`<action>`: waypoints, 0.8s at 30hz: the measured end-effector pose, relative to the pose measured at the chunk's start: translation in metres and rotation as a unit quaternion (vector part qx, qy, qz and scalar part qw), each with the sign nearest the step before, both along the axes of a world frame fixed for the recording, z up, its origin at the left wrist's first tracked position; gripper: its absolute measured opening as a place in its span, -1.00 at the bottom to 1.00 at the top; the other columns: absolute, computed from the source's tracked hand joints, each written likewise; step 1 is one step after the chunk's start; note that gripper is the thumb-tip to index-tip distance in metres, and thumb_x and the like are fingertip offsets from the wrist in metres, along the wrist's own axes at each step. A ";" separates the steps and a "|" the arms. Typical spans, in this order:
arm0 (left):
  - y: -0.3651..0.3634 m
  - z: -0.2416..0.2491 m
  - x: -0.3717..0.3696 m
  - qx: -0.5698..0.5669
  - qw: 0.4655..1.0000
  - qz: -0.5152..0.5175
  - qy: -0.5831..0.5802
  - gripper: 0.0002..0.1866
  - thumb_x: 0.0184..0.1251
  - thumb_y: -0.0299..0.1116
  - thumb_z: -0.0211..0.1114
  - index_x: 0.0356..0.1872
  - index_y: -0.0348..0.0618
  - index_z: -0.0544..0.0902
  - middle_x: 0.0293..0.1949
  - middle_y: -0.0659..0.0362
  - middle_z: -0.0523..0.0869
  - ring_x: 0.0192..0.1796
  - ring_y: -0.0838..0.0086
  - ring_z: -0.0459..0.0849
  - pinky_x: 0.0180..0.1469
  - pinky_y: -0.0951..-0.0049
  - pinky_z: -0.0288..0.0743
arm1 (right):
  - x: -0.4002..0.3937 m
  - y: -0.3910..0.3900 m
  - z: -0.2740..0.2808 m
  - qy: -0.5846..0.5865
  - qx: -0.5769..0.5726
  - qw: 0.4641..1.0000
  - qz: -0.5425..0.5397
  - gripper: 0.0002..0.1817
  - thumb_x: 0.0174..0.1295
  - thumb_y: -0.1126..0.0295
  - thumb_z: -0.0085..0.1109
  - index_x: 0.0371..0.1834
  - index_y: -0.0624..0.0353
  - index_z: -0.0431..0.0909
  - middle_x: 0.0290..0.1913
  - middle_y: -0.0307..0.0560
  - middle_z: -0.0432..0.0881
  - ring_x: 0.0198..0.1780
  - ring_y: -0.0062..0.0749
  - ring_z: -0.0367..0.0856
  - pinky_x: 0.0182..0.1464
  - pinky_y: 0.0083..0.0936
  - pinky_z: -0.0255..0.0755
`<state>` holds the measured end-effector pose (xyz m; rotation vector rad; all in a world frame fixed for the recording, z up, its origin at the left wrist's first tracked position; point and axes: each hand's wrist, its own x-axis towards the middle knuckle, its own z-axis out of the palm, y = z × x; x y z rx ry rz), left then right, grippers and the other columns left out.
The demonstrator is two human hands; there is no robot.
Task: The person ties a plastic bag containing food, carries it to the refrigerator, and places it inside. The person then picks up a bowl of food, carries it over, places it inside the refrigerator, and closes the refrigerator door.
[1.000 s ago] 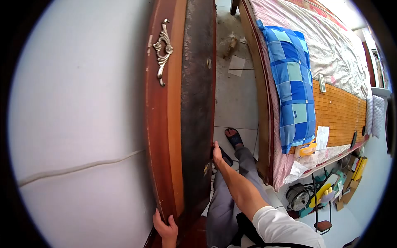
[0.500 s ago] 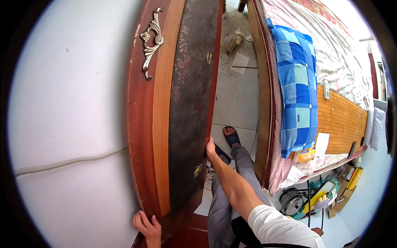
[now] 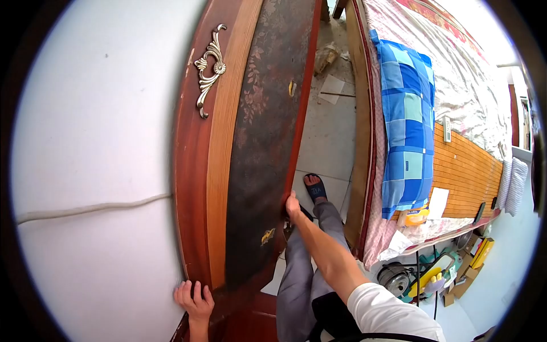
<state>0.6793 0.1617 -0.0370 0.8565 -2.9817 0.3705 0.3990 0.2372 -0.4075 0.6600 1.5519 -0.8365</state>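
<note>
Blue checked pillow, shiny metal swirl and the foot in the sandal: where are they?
Blue checked pillow (image 3: 405, 122), head view, middle of its cover.
Metal swirl (image 3: 208, 68), head view, its round centre.
Foot in sandal (image 3: 314, 187), head view, on the strap.

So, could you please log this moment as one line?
left hand: grips headboard wall-side edge | right hand: grips bed-side edge | headboard: upright by wall

A tall wooden panel (image 3: 245, 142) is standing between the wall (image 3: 97, 171) on its left and the bed (image 3: 456, 114) on its right. A metal ornament (image 3: 207, 66) is sitting on the panel's upper left face. The left hand (image 3: 192, 300) is lying at the panel's lower left edge, against the wall; the right hand (image 3: 292, 206) is resting on the panel's right edge. A strip of floor (image 3: 327, 137) is running between panel and bed. A pillow (image 3: 405, 122) is lying on the bed. A foot (image 3: 314, 187) is standing on the floor just beyond the right hand.
</note>
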 end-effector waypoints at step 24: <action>0.011 -0.023 -0.028 0.032 0.996 -0.019 0.075 -0.70 0.23 -0.33 0.26 -0.03 -0.15 0.56 0.17 0.01 0.48 0.24 0.09 0.42 0.34 -0.01 0.25 | -0.083 0.273 0.107 0.106 -0.146 0.982 0.064 -0.59 0.50 0.14 -0.18 0.14 0.19 0.49 -0.08 -0.07 0.68 -0.12 -0.39 0.65 -0.04 -0.42 0.52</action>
